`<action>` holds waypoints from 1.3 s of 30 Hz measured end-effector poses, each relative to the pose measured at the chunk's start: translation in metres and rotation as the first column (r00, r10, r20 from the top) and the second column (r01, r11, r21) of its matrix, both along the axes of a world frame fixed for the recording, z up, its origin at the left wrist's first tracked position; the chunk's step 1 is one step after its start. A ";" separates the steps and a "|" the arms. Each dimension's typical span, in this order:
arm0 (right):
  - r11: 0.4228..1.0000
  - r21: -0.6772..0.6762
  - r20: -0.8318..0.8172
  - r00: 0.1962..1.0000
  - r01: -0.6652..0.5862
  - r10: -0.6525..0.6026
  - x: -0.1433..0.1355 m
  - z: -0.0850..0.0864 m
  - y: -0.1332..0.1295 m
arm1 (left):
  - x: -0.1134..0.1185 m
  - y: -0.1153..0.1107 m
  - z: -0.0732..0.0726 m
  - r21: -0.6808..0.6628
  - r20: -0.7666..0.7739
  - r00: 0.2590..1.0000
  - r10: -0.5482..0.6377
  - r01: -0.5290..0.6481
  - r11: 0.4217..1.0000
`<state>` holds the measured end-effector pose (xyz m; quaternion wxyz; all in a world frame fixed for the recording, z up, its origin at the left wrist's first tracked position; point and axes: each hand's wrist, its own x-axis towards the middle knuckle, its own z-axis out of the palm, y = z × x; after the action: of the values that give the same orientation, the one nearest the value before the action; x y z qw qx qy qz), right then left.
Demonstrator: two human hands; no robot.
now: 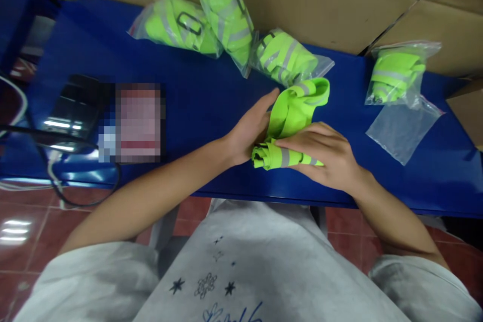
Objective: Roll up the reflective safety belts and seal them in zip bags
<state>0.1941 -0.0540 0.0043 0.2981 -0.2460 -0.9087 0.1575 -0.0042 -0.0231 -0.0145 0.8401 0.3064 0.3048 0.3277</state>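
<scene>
A neon-yellow reflective strap (292, 115) with silver stripes is between my two hands, partly wound into a roll (277, 156). My right hand (328, 153) grips this roll from the right, with the thumb on top and fingers wrapped around it. My left hand (249, 131) holds the strap from the left; its thumb points up along the loose loop, while the other fingers are mostly hidden behind the material. The loop stands up above the roll and curls to the right. Beyond it lies a clear bag holding a similar rolled neon strap (289, 58).
More bagged neon straps (181, 25) lie along the back against cardboard (302, 0). At the right are another bagged strap (396, 75) and a flat clear zip bag (403, 128). A black device (75, 105), cables and a blurred-out item (139, 123) occupy the blue table's left side.
</scene>
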 end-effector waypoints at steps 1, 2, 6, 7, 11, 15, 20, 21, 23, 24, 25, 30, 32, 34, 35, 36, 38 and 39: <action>1.000 -0.008 -0.003 1.000 0.019 -0.019 0.000 0.000 -0.001 | 0.001 -0.001 0.002 0.038 0.056 0.998 -0.039 0.037 0.999; 0.999 -0.009 -0.005 0.999 0.045 -0.045 0.000 0.000 -0.002 | 0.002 -0.002 0.003 0.078 0.107 0.991 -0.077 0.069 0.995; 0.968 -0.049 -0.150 0.956 0.246 -0.251 -0.003 -0.001 -0.008 | 0.001 -0.009 0.008 0.270 0.132 0.990 -0.047 0.010 0.963; 0.954 -0.072 -0.222 0.927 0.292 -0.301 -0.004 -0.002 -0.009 | -0.002 -0.010 0.008 0.311 0.111 0.993 -0.037 0.000 0.950; 0.930 -0.061 -0.443 0.825 0.363 -0.351 -0.012 -0.006 -0.009 | -0.014 -0.011 0.011 0.492 0.052 0.998 -0.031 0.001 0.871; 0.931 -0.127 -0.522 0.775 0.342 -0.356 -0.019 -0.004 -0.008 | -0.025 -0.004 0.017 0.513 0.013 0.993 -0.120 0.096 0.853; 0.907 -0.181 -0.511 0.752 0.379 -0.416 -0.014 -0.003 -0.007 | -0.033 0.000 0.019 0.636 -0.109 0.952 -0.287 0.289 0.715; 0.897 -0.167 -0.485 0.758 0.408 -0.435 -0.012 -0.003 -0.007 | -0.033 -0.001 0.018 0.651 -0.143 0.949 -0.282 0.305 0.695; 0.896 -0.115 -0.425 0.794 0.428 -0.434 -0.007 -0.004 -0.005 | -0.031 -0.003 0.013 0.656 -0.181 0.965 -0.189 0.262 0.707; 0.906 -0.084 -0.381 0.827 0.415 -0.414 -0.005 -0.005 -0.004 | -0.030 -0.004 0.010 0.652 -0.187 0.974 -0.126 0.219 0.726; 0.918 -0.052 -0.326 0.862 0.394 -0.389 -0.003 -0.005 -0.002 | -0.028 -0.005 0.007 0.645 -0.186 0.980 -0.065 0.172 0.744; 0.916 0.085 -0.082 0.919 0.393 -0.386 -0.001 -0.001 -0.001 | -0.016 -0.005 -0.008 0.534 -0.167 0.984 0.063 0.036 0.845; 0.907 0.110 -0.077 0.913 0.407 -0.400 -0.002 0.000 -0.002 | -0.013 -0.005 -0.012 0.441 -0.142 0.988 0.066 0.003 0.898; 0.901 0.129 -0.139 0.907 0.415 -0.398 -0.003 -0.001 -0.003 | -0.011 -0.006 -0.014 0.352 -0.116 0.991 0.061 -0.017 0.936; 0.893 0.139 -0.190 0.897 0.427 -0.400 -0.003 -0.002 -0.003 | -0.010 -0.006 -0.014 0.319 -0.103 0.993 0.064 -0.028 0.947; 0.883 0.144 -0.238 0.881 0.448 -0.408 -0.003 -0.003 -0.002 | -0.010 -0.006 -0.014 0.297 -0.091 0.994 0.065 -0.035 0.954; 0.861 0.120 -0.271 0.851 0.495 -0.451 -0.003 -0.004 -0.001 | -0.010 -0.006 -0.012 0.287 -0.068 0.997 0.047 -0.025 0.958; 0.856 0.090 -0.248 0.844 0.508 -0.475 -0.002 -0.004 -0.001 | -0.010 -0.006 -0.011 0.296 -0.059 0.998 0.027 -0.008 0.955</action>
<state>0.1919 -0.0545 0.0008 0.4438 -0.4289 -0.7862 0.0314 -0.0146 -0.0290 -0.0251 0.7720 0.4361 0.2811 0.3672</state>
